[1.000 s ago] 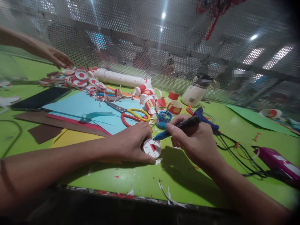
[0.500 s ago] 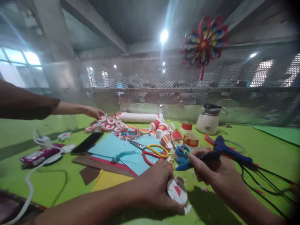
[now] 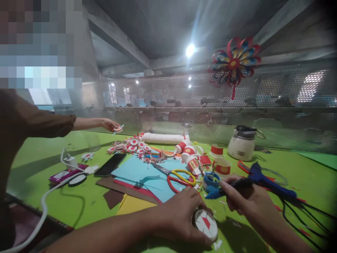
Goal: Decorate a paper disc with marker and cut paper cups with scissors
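Note:
Low in the view, my left hand (image 3: 181,214) grips a round white disc (image 3: 206,225) by its edge. The disc has a red shape in its middle and short dark lines near the rim; it looks like the base of a cut paper cup. My right hand (image 3: 243,198) is closed around a dark-handled paintbrush (image 3: 229,189) whose tip is thick with blue. That tip is beside a small blue-smeared paint pot (image 3: 210,180), apart from the disc. Scissors (image 3: 173,175) with red and yellow handles lie on blue paper (image 3: 137,170) beyond my left hand.
A co-worker's hand (image 3: 112,124) holds a small disc above a pile of cut cup pieces (image 3: 134,144). Paper cups (image 3: 189,154), a jug (image 3: 241,142), a blue glue gun (image 3: 265,177) with cables, a phone (image 3: 110,165) and a power bank (image 3: 67,173) lie around.
The co-worker's hand has lifted from the pile with a small disc. The whole view has shifted, so things appear lower and to the right. My hands keep their holds.

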### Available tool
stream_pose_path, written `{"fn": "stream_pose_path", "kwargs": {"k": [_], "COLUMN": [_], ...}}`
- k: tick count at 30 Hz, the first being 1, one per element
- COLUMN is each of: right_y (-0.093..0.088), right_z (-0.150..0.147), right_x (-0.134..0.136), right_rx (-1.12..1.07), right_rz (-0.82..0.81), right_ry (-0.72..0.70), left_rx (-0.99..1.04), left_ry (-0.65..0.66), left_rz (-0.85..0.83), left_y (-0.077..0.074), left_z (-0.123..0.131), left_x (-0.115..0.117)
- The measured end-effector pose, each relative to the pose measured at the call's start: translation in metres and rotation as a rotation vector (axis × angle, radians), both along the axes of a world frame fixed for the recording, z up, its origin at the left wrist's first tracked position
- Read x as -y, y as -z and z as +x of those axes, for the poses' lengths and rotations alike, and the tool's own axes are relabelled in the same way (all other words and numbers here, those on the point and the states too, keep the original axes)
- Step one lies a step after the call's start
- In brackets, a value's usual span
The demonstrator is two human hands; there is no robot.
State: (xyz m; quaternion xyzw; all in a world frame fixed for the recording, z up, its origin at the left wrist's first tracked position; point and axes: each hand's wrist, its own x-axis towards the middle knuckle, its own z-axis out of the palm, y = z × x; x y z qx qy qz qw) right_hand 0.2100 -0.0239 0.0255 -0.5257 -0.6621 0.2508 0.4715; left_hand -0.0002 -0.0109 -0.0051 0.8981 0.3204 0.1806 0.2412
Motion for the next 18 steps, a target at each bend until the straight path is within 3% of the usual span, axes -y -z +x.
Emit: {"fn": "stream_pose_path", "kwargs": {"k": [8,18], "right_y": [-0.0044,0.0004], "right_z": [0.0008,0.0009], "right_x": [-0.0004,-0.0062], "right_rx": [-0.046,-0.165], "right_rz": [0.019,-0.134], "right_ry": [-0.006,-0.057], "left_rx": [-0.007,0.026], "left_ry": [-0.015,-0.025], "left_rz": [0.046,0.049], "left_y": [0.0035,0.0047], "left_z": [0.0023,0.0018], "left_x": [0.0,0.0004]}}
